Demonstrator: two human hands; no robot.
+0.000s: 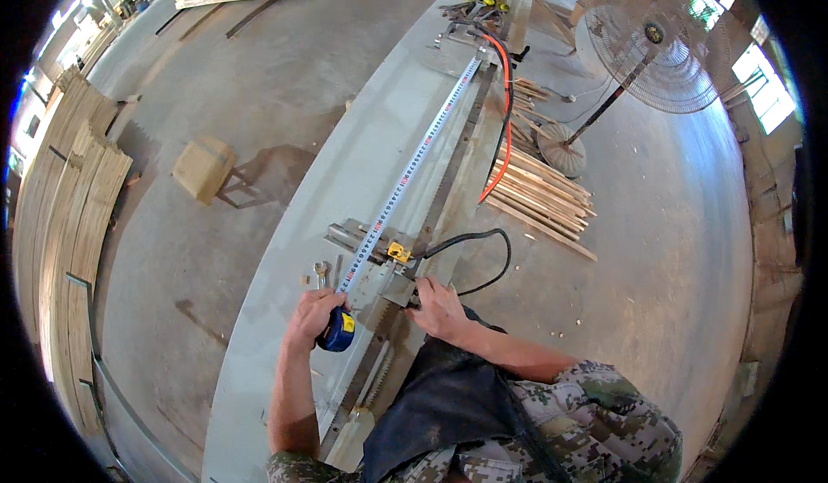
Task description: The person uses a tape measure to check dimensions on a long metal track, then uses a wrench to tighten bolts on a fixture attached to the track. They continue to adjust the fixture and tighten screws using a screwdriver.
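My left hand (312, 313) grips a blue tape measure case (337, 331) on a long grey workbench (285, 250). Its white tape blade (414, 168) runs far up the bench toward the tools at the far end. My right hand (438, 309) rests on a metal bracket (392, 289) at the bench's toothed rail (444, 190), fingers curled on its edge. A small yellow part (398, 253) and a black hose (479, 241) sit just beyond that hand. A wrench (322, 271) lies by the left hand.
An orange hose (504, 129) runs along the rail. Wooden slats (543, 194) lie on the floor to the right, by a standing fan (651, 56). Stacked boards (73, 216) line the left; a wooden block (203, 166) sits on the concrete floor.
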